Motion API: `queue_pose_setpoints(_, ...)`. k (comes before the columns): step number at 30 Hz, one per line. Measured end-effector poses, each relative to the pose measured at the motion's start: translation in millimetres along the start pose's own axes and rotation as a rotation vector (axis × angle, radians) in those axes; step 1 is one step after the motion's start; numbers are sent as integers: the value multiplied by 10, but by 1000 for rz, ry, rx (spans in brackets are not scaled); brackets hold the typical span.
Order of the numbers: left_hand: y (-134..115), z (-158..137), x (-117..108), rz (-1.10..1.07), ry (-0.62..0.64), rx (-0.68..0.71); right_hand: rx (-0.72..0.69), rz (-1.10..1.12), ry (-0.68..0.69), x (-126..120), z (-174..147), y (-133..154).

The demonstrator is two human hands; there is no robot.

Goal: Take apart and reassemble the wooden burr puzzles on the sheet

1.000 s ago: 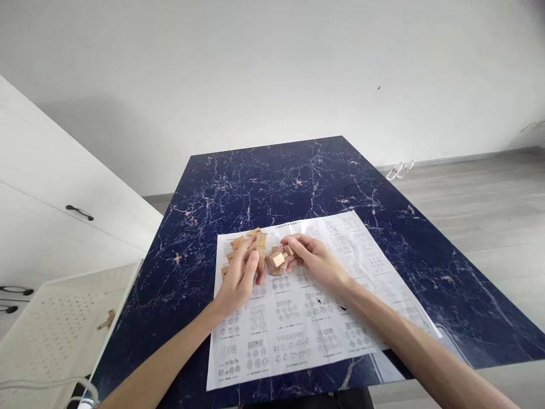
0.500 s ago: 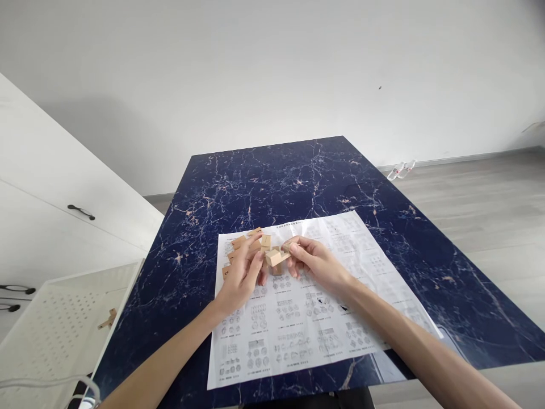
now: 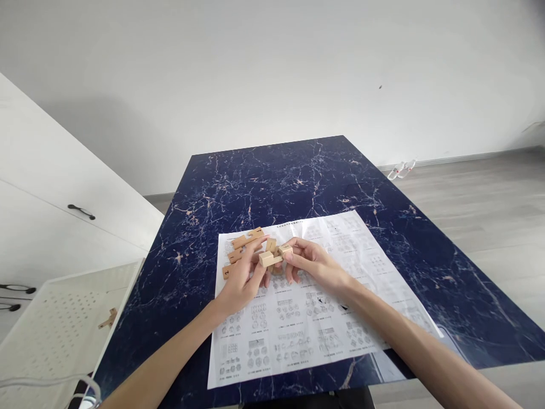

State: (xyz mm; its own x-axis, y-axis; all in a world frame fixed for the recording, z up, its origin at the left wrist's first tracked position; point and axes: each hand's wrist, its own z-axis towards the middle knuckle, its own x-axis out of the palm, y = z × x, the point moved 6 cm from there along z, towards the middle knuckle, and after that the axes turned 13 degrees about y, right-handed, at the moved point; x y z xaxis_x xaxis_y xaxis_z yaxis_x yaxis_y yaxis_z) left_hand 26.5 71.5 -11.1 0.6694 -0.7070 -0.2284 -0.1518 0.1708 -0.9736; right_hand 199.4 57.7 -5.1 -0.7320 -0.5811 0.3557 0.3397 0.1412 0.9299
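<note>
Between my two hands is a small cluster of notched wooden puzzle pieces (image 3: 267, 259), fitted crosswise, just above the printed sheet. My left hand (image 3: 243, 279) grips its left side with thumb and fingers. On the right, my right hand (image 3: 310, 259) pinches a pale notched piece of the cluster between thumb and fingertips. How the pieces interlock is partly hidden by my fingers. Just beyond my left hand, several numbered wooden pieces (image 3: 247, 238) lie on the sheet, one marked 2 (image 3: 226, 272) at its left edge.
The white sheet (image 3: 293, 346) with printed diagrams lies on a dark blue marbled table (image 3: 272, 182). Something flat and glossy (image 3: 385, 366) shows under its lower right edge. At the left are a white perforated surface (image 3: 63, 312) with a small wooden piece (image 3: 108, 318) and a white cabinet (image 3: 51, 170).
The wooden cluster has been turned and tilted between my hands, so the pale front piece now lies more level. My fingers have shifted slightly; the numbered pieces on the sheet are more exposed.
</note>
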Motion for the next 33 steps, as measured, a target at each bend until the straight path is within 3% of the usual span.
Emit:
queue_pose_setpoints(6, -60, 1, 46, 50, 67, 20, -13, -22, -50, -23, 7, 9)
queue_pose_setpoints(12, -166, 8, 57, 69, 60, 13, 3, -25, -80, -40, 5, -5)
queue_pose_setpoints(18, -115, -7, 11, 78, -16, -18, 36, -99, -120, -64, -23, -41)
queue_pose_setpoints(26, -110, -5, 11, 77, -25, 4, 43, -172, -136, -56, -31, -30)
queue_pose_setpoints(33, -102, -13, 30, 60, 9, -18, 48, -411, -135, -20, -51, -21)
